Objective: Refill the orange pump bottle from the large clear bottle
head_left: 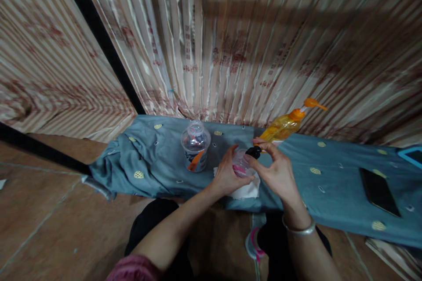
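Note:
My left hand (227, 172) is wrapped round a small clear plastic container (242, 161) with pink showing low on its side. Between the fingertips of my right hand (276, 169) is a small black object (253, 153), perhaps a cap; it is at the container's upper right side. White tissue (249, 189) lies beneath the container. To the left stands a clear plastic bottle (195, 145) with an orange and dark label. Just behind my right hand is a pump bottle (282, 126) of yellow liquid with an orange pump head; my hand partly hides its base.
A blue-grey cloth with yellow prints covers the low bench (296, 158). On the right lie a black phone (379, 191) and a blue-edged object (410, 156) cut off by the frame. Striped curtain (224, 52) hangs behind, with a dark pole (102, 39) at left.

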`<state>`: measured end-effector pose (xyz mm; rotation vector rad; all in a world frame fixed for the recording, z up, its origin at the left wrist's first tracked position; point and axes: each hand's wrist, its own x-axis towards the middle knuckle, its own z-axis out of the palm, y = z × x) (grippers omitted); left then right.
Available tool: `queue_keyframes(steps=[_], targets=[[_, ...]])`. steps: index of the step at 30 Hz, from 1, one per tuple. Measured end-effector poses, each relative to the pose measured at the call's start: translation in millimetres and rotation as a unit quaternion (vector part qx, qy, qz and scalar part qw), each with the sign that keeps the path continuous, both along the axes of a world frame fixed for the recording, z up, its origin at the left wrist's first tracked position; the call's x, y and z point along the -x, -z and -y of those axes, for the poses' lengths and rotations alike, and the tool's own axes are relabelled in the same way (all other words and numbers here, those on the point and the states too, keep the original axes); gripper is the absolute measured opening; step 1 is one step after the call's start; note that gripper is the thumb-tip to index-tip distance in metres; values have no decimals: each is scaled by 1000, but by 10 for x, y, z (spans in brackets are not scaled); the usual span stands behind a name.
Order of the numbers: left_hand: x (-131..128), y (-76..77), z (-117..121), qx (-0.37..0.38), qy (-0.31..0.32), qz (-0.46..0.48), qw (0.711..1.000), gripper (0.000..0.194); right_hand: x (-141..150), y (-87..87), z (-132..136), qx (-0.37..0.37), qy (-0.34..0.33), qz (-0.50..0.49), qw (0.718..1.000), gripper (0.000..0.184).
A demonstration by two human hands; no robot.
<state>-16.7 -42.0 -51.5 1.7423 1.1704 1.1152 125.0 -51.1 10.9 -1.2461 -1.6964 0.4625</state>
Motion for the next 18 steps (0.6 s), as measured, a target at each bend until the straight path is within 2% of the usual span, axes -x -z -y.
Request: queue_keyframes(steps=[2,4,6,10,13,15,16,18], targets=[[1,-3,3,1,0,0,1000,91,-12,-12,5,15,-47,-10,999,21],[0,-7,7,6,0,2,1000,91,-18,-19,11,19,-79,-3,997,32],[-1,-11,10,11,-2,1,1000,92,-11,-17,14,10,-56,11,998,37],[-6,-23,12,11,-4,0,1000,92,11,-8,14,-9,26,16,1000,31],[-8,-28,11,12,0,1,1000,91,-6,-20,20,4,-33,-6,999,24],[-9,-28,10,11,1,1,1000,92,-22,-29,23,14,-80,-10,997,32],[-10,-28,10,11,0,0,1000,92,-26,-31,24,14,-85,-8,996,36],[-13,-28,11,12,0,-3,1000,93,-21,-27,20,9,-46,8,999,36]])
